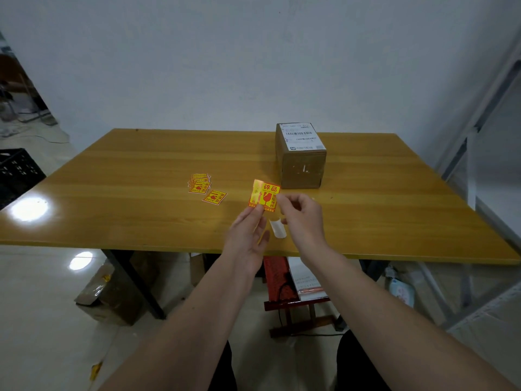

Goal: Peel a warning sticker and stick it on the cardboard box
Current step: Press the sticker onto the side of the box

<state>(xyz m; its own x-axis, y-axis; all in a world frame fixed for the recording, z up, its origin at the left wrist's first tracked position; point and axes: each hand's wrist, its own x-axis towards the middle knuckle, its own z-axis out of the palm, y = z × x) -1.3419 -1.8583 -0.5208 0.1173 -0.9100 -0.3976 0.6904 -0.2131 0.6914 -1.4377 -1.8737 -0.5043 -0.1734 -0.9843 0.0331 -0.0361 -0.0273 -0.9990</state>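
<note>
A yellow and red warning sticker [264,196] is held upright above the wooden table [141,170], its left edge curling. My left hand [248,238] pinches its lower edge from below. My right hand [300,214] pinches its right edge with thumb and forefinger. A curled white backing strip [277,227] hangs between my hands; which hand holds it I cannot tell. The cardboard box [301,162] stands just behind the sticker, a white shipping label on its top.
A small pile of the same stickers [199,183] and one loose sticker [214,196] lie left of my hands. A black crate [17,170] stands at the far left. Boxes and a red stool are under the table. A metal shelf frame rises on the right.
</note>
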